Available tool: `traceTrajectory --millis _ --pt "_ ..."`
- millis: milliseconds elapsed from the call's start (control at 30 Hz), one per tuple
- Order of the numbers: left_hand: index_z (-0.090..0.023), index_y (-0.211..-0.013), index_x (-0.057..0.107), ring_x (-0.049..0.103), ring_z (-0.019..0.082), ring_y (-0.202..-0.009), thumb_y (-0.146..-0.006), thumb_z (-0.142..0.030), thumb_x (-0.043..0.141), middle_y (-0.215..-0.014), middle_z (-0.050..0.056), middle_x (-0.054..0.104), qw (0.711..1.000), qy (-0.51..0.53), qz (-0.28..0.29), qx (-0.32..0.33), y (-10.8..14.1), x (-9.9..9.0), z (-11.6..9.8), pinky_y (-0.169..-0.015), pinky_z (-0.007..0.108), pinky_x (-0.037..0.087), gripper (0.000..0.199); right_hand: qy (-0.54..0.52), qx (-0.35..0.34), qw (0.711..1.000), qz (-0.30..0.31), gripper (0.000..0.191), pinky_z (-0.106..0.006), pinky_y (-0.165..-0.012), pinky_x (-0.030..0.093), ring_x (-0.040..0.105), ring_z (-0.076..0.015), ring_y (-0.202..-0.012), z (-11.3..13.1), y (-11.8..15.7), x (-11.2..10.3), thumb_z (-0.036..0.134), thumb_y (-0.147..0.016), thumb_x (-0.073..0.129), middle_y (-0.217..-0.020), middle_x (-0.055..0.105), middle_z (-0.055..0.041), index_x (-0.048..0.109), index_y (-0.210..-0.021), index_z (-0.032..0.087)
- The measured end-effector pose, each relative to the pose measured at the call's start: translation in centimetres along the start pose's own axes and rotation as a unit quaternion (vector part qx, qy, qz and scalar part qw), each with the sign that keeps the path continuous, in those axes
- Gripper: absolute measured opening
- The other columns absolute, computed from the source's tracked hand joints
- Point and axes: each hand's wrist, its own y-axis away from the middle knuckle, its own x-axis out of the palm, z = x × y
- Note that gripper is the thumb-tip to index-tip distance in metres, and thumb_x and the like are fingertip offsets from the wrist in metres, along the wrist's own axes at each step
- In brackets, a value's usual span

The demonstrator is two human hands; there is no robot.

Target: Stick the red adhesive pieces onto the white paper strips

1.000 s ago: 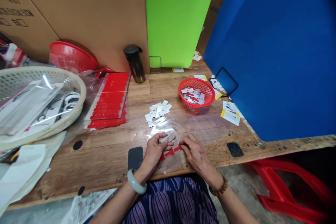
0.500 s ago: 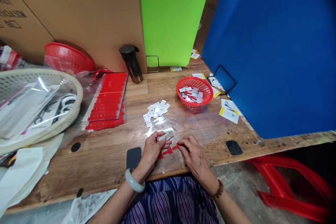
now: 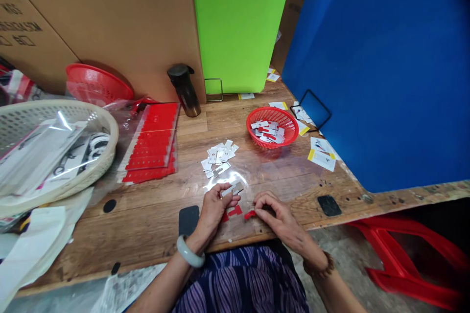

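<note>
Near the table's front edge, my left hand (image 3: 216, 208) holds a small silvery-white plate (image 3: 232, 189) between thumb and fingers. Under and beside those fingers lie red cut-out pieces (image 3: 235, 211) on a clear sheet. My right hand (image 3: 277, 213) is closed, pinching a small red piece (image 3: 250, 214) between thumb and forefinger, a little right of the other red ones. Beyond my hands is a loose pile of white plates (image 3: 219, 155). Farther back on the right, a red basket (image 3: 293, 129) holds several plates, some with red on them.
Sheets of red cut-outs (image 3: 152, 137) lie at the left, beside a large white basket (image 3: 114, 132). A black bottle (image 3: 185, 90) stands at the back. Green (image 3: 238, 24) and blue (image 3: 370, 73) panels rise behind. A red stool (image 3: 414, 259) is at the lower right.
My right hand has moved slightly right, and the red piece in its fingers is now apart from the red pieces by my left hand. My left hand still holds the plate.
</note>
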Motion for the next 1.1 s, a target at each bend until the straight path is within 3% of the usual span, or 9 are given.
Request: traceTrajectory --millis 133,333,633,1100 --pt "-0.011 -0.096 0.055 0.070 0.014 -0.067 -0.076 -0.001 0.060 -0.073 0.007 0.070 0.999 0.034 0.025 -0.031 0.1 -0.5 -0.5 -0.065 0.019 0.055 0.023 -0.055 0.023 0.998 -0.028 0.009 -0.027 -0.078 0.041 0.053 -0.0155 -0.083 -0.2 -0.3 -0.2 0.029 -0.085 0.053 -0.086 0.055 -0.0009 0.053 -0.084 0.020" --pt "-0.009 -0.104 0.052 0.071 0.016 -0.068 -0.077 0.002 0.055 -0.077 0.011 0.071 0.992 0.066 0.060 -0.085 2.3 -1.0 -2.4 -0.070 0.022 0.056 0.029 -0.038 0.028 0.994 -0.101 0.010 -0.025 -0.067 0.041 0.051 -0.0136 -0.071 1.3 -2.4 1.4 0.026 -0.078 0.061 -0.073 0.054 0.0022 0.053 -0.075 0.020" --pt "-0.007 -0.099 0.054 0.070 0.014 -0.065 -0.076 0.006 0.053 -0.076 0.012 0.072 0.991 0.088 0.045 -0.092 4.4 -2.2 -3.1 -0.066 0.019 0.056 0.026 -0.020 -0.014 0.999 -0.040 0.009 -0.022 -0.063 0.039 0.050 -0.0109 -0.066 3.0 -3.9 3.5 0.014 -0.077 0.057 -0.070 0.054 0.0043 0.052 -0.073 0.019" --pt "-0.009 -0.099 0.056 0.071 0.016 -0.065 -0.071 -0.001 0.064 -0.074 0.010 0.072 0.992 0.079 0.053 -0.087 4.3 -2.5 -2.7 -0.067 0.020 0.056 0.030 0.012 -0.012 1.000 -0.013 0.009 -0.024 -0.063 0.038 0.049 -0.0116 -0.065 3.9 -3.9 3.4 0.013 -0.079 0.053 -0.068 0.053 0.0033 0.053 -0.072 0.019"
